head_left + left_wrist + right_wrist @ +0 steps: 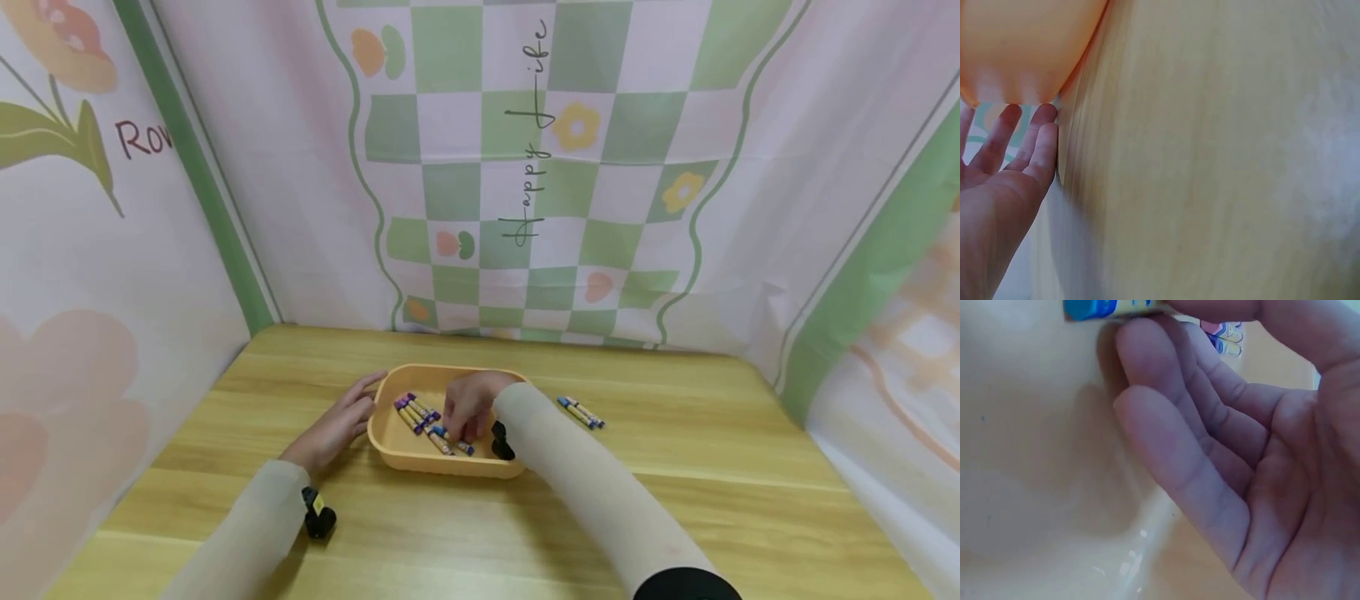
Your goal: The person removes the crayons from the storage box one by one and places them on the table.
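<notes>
An orange plastic tray (pixel 468 467) stands on the table with several crayons (pixel 410 414) lying in its left part, some purple-tipped. Reaching down inside the tray, my right hand (pixel 472 404) pinches a blue crayon (pixel 1116 307) between thumb and fingers; its other fingers are loosely bent in the right wrist view. My left hand (pixel 341 427) rests against the tray's left end. In the left wrist view the spread fingertips of that hand touch the tray's outer wall (pixel 1029 56). Part of the tray is hidden behind the right hand and sleeve.
A few crayons (pixel 581 412), one blue-tipped, lie together on the wooden table (pixel 675 450) to the right of the tray. Beyond the table's back edge hangs a patterned curtain (pixel 517 192), with more cloth at both sides.
</notes>
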### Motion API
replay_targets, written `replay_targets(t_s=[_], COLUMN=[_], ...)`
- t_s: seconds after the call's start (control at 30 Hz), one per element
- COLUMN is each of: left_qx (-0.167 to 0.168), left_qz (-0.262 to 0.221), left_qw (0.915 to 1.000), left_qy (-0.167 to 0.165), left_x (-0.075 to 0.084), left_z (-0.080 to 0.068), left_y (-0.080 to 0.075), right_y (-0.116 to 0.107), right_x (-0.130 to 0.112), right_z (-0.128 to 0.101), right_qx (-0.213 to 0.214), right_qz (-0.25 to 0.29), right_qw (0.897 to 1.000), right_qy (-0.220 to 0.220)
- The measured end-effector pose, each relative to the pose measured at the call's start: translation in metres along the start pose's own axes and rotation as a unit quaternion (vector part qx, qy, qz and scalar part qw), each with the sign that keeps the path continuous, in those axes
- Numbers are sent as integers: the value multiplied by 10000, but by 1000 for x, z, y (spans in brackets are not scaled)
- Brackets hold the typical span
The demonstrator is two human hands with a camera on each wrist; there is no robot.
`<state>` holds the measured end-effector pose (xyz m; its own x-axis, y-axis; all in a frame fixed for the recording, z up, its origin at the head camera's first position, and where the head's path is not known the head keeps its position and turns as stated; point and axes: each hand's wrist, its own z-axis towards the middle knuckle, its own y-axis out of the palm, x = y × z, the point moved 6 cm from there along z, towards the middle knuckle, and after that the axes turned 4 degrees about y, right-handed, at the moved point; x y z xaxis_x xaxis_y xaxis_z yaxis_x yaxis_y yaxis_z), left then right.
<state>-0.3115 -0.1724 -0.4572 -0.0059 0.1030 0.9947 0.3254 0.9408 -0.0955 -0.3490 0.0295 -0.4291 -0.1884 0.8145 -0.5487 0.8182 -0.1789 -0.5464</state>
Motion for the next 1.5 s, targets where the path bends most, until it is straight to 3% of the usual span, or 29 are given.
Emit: replay_targets(t_s=[0.43, 0.6, 0.8, 1.17, 1.5], left_qx=[78, 32, 25, 4, 22], left_qz=[53, 38, 40, 27, 49], left_qw=[10000, 10000, 10000, 10000, 10000], left_qy=[-26, 12, 17, 60, 27], left_x=[0, 0, 0, 0, -1], left_z=[0, 0, 0, -1, -1], left_y=[0, 0, 1, 0, 0], right_y=[-6, -29, -66, -97, -82], right_x=[0, 0, 12, 94, 173], right_z=[-3, -22, -60, -116, -129], right_qx=[60, 199, 673, 1329, 1569], right_qz=[-158, -219, -342, 112, 704], right_qw=[9998, 9995, 9971, 9910, 9845], right_qy=[38, -90, -28, -64, 330])
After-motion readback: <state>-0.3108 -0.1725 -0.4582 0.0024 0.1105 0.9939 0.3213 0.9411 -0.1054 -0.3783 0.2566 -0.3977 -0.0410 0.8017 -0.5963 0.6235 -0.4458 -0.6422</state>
